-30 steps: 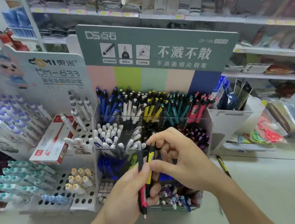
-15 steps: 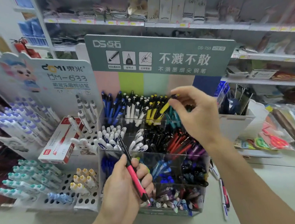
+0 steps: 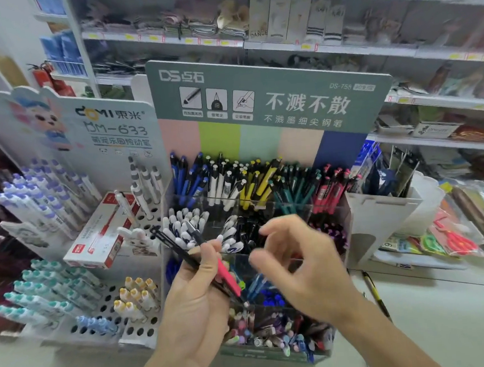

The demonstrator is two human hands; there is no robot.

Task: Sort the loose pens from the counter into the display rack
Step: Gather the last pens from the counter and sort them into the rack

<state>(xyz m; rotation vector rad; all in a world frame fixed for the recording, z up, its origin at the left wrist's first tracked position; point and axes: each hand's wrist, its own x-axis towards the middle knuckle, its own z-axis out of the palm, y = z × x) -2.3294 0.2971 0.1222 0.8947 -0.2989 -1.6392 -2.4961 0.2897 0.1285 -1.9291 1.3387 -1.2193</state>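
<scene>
My left hand grips a red-and-black pen that slants from upper left down to lower right, in front of the clear display rack. My right hand hovers just right of that pen with loosely curved fingers and holds nothing; it is motion-blurred. The rack's back row holds blue, white, yellow, green and red pens in separate compartments. A yellow-and-black loose pen lies on the counter to the right of the rack.
A white peg-hole stand with pastel pens and a red box sits to the left. A white cardboard holder and packaged scissors are on the right. Store shelves fill the background.
My right hand has let go of the yellow pen in the back row and come back down next to my left hand. The left hand still holds the red pen.
</scene>
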